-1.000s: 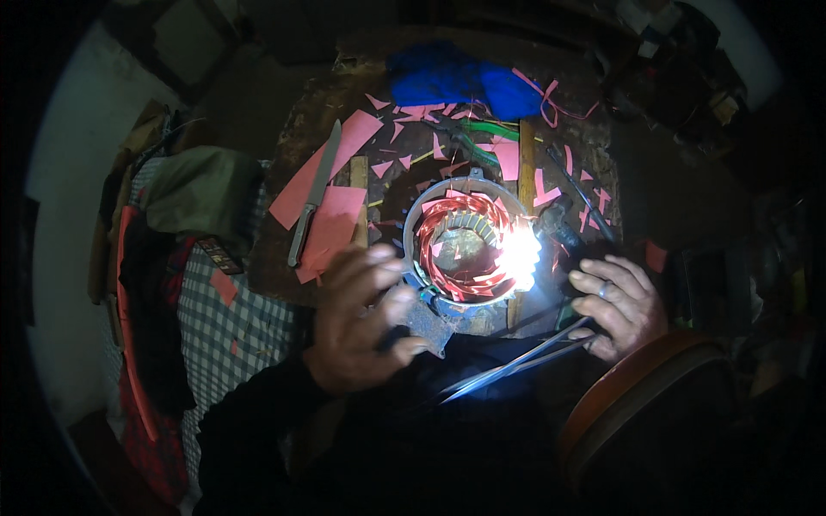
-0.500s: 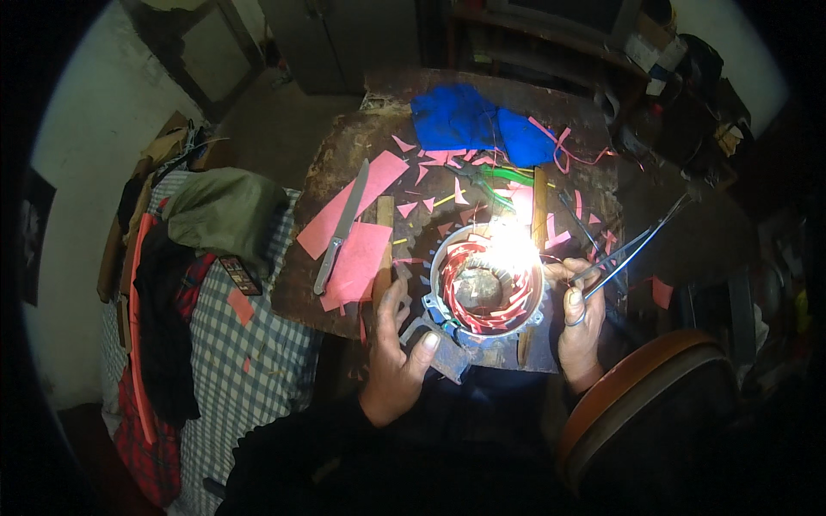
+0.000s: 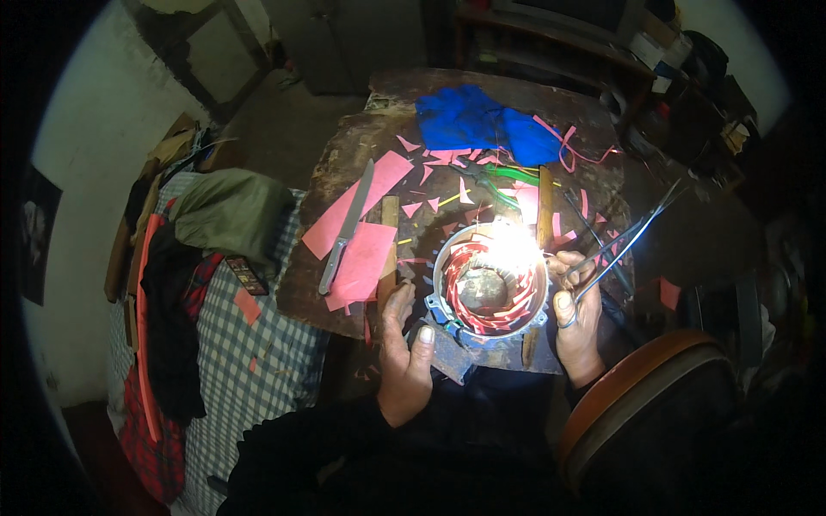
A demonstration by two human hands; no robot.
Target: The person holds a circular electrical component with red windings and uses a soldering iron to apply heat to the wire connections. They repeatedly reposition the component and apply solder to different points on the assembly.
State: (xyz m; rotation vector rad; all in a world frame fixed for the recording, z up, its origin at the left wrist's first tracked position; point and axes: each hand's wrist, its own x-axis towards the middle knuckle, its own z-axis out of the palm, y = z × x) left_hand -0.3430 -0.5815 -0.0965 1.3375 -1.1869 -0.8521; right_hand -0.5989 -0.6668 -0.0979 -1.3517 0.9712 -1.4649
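Note:
A round motor stator [image 3: 436, 297] in a blue-grey finned housing lies with its opening upward, its ring of copper-red windings lined with pink slips. Glare from a bright light hides its upper right part. On its left side my left hand [image 3: 404, 365] is held upright, thumb apart from the stretched fingers, holding nothing; whether it touches the housing I cannot tell. My right hand [image 3: 578, 322], at the stator's right edge, grips long thin metal scissors [image 3: 621, 250], with a loop by the thumb and the tips pointing away to the upper right. The fingertips are near the glare.
Left of the stator, a knife [image 3: 348, 225] lies across pink insulation sheets [image 3: 366, 267]. Pink scraps, green-handled pliers [image 3: 503, 175] and a blue cloth [image 3: 460, 120] lie farther back. Wooden strips [image 3: 545, 198] flank the stator. An orange-brown rounded rim [image 3: 637, 370] stands near my right forearm.
The whole view has shifted slightly. My right hand keeps hold of the scissors, whose tips have tilted a little upward. My left hand stays beside the stator.

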